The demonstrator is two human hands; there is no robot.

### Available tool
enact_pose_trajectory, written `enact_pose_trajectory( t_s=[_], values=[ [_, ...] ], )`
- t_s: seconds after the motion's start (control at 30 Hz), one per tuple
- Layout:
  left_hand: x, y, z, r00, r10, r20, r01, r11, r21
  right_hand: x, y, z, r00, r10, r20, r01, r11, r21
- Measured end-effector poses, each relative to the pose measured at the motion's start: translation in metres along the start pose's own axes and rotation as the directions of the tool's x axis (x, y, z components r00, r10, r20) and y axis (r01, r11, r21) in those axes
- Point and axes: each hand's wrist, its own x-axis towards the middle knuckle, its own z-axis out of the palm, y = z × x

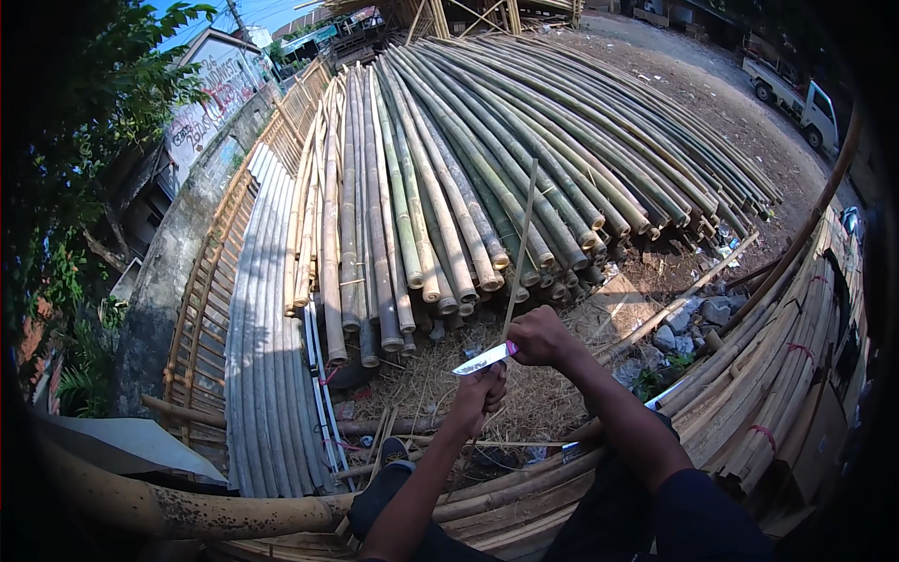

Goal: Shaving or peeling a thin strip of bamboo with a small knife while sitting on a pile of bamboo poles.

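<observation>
My right hand is closed around the handle of a knife, just right of the middle of the view. The knife's bright blade points left, and a bit of pink shows where it meets my fist. A long thin bamboo strip stands up nearly straight, its upper end leaning slightly right. Below the blade, my left hand is curled around the strip's lower part. The blade lies across the strip just above my left fingers; whether its edge bites into the strip is too small to tell.
A big stack of bamboo poles fans out ahead. Grey corrugated sheets lie at left beside a bamboo lattice. Tied bundles of split bamboo fill the right. A thick bamboo pole crosses near my legs. A white truck stands far right.
</observation>
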Motion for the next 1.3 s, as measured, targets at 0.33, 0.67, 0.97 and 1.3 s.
enact_pose_trajectory(
  t_s=[0.33, 0.67, 0.97, 1.3],
  values=[
    [-0.012, 0.008, 0.011, 0.993, -0.010, 0.117, 0.016, 0.998, -0.056, 0.008, 0.032, -0.019, 0.879, 0.252, -0.405, -0.273, 0.962, 0.004],
    [-0.030, 0.002, 0.020, 0.993, 0.118, -0.005, -0.103, 0.884, 0.456, -0.034, 0.094, -0.067, 0.314, 0.924, -0.220, -0.061, 0.251, 0.966],
    [-0.006, 0.006, 0.004, 0.960, 0.274, -0.059, -0.193, 0.799, 0.570, 0.006, 0.005, -0.051, 0.829, 0.557, 0.052, -0.173, 0.167, 0.971],
    [0.007, 0.029, 0.001, 0.983, 0.184, -0.010, -0.174, 0.943, 0.282, 0.004, -0.011, -0.037, 0.789, 0.608, 0.090, -0.084, -0.037, 0.996]
  ],
)
